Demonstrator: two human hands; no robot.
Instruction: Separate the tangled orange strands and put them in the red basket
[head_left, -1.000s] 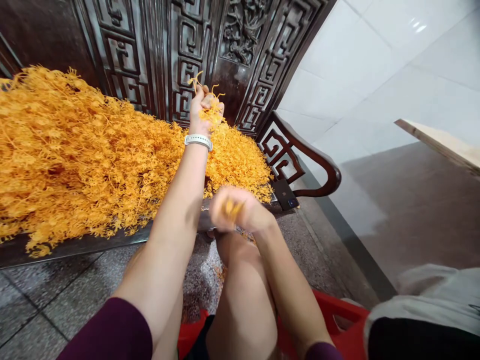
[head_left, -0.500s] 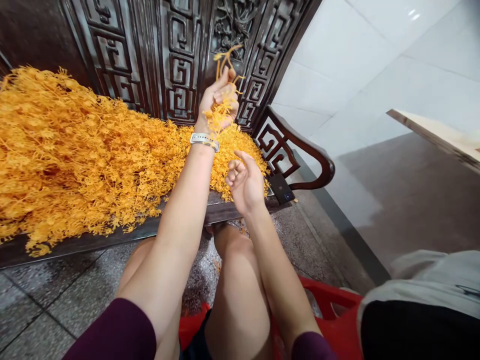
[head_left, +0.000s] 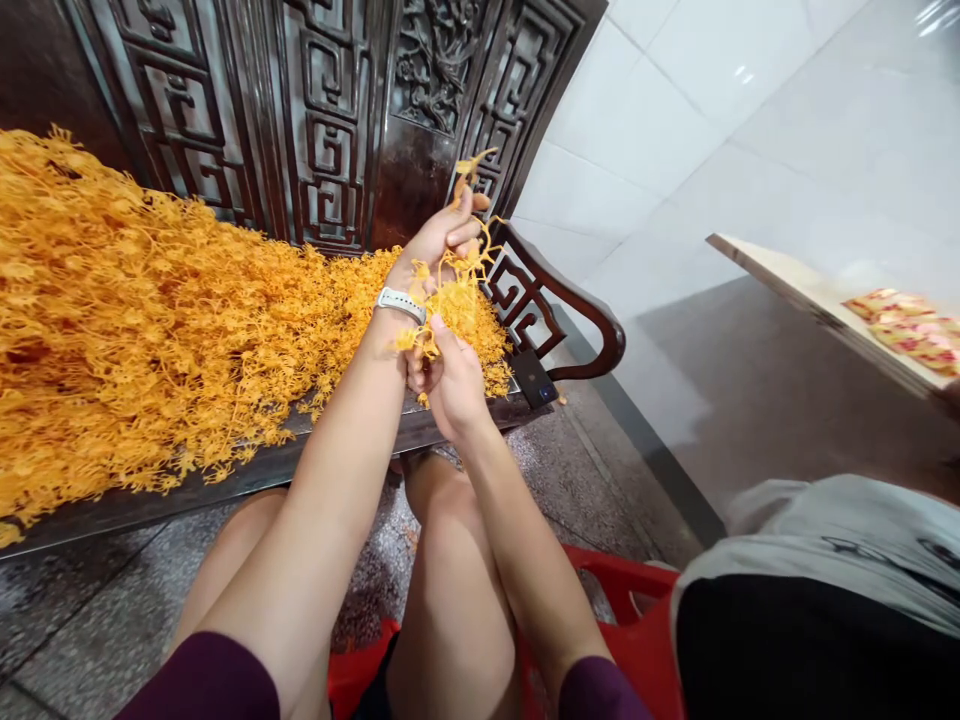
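My left hand (head_left: 439, 240), with a pale watch band at the wrist, is closed around a spindly yellow-orange plastic sprig (head_left: 466, 262), its thin tips sticking out past the fingers. Below it, my right hand (head_left: 459, 385) pinches the lower end of the yellow strands between thumb and fingers, close to the left wrist. Behind and left of both hands spreads a large heap of similar yellow-orange sprigs (head_left: 187, 330). The heap covers most of the seat of a dark wooden bench (head_left: 240, 480).
A black phone (head_left: 534, 380) lies at the bench's right end, beside the curved armrest (head_left: 611, 340). To the right, a wooden board (head_left: 780, 280) carries red-and-yellow packets (head_left: 911, 325). Red plastic seating (head_left: 637, 640) and grey-and-black cloth (head_left: 817, 560) are at lower right.
My right hand has moved up and closed on the lower strands; it was apart from them before. My left hand has come slightly down. The view has shifted, showing the packets on the board.
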